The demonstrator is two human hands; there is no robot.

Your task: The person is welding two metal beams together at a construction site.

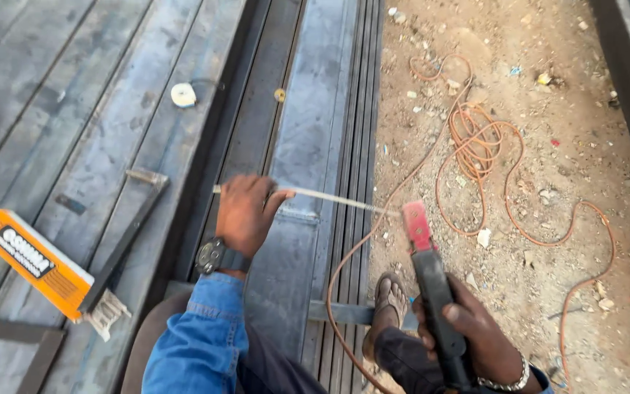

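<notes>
A welding electrode rod [329, 198] is pinched at its near end by the left hand [246, 211], held level above the stacked steel sections [308, 146]. Its far end is seated in the red-headed electrode holder [432, 284], whose black handle is gripped by the right hand [475, 332]. An orange cable [479, 153] lies coiled on the dirt. An orange electrode box [30, 261] rests on the steel plates [52, 109] to the left.

Orange box [34, 261] and angle bar [127, 235] block left, cable [479, 149] clutters right dirt, steel ahead open
</notes>
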